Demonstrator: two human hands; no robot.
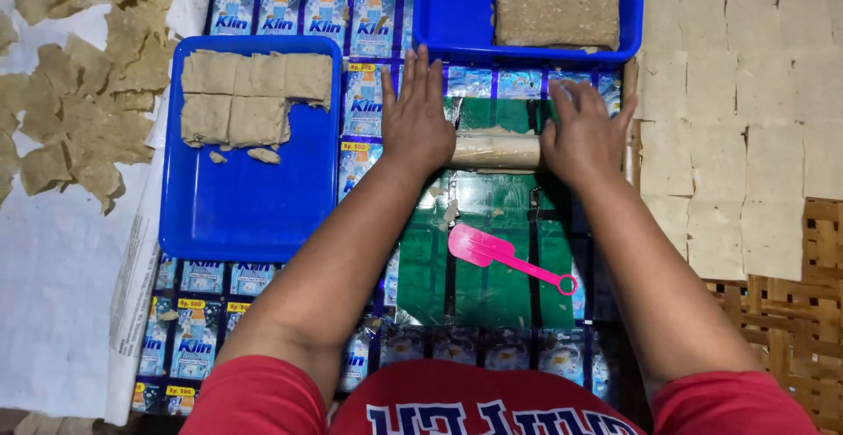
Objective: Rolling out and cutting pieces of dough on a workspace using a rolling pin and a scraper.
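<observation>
- Covering the whole work surface is a patchwork mat of small printed blue sachet wrappers (373, 27), with a shiny green plastic sheet (492, 259) laid over the middle of it.
- Two hands, both flat and open with fingers stretched out, nothing gripped. The left hand (417, 119) presses down on the left end of a pale cylindrical rolling pin (496, 150), and the right hand (584, 132) presses on its right end.
- That one rolling pin lies crosswise on the top part of the green sheet, just below the upper tray. A thin beige edge peeks out under it, can't tell much more about that.
- Two blue rectangular plastic trays. The left blue tray (250, 207) holds flat beige dough squares (250, 97) pushed up into its top end, roughly five of them in two rows, plus a couple of crumbs; the lower half is bare.
- The upper blue tray (448, 22) holds one thick brownish dough slab (558, 0), partly cut off by the frame edge.
- One pink plastic scraper with a ring-ended handle (505, 257) lies on the green sheet, near the forearms, not touched.
- Right side: a woven bamboo rack (790, 321) carrying lots of thin pale rolled-out squares (746, 110) set edge to edge, too many to count cleanly.
- Left side: a heap of ragged tan dried pieces (79, 84) on a white woven sack sheet (61, 286).
</observation>
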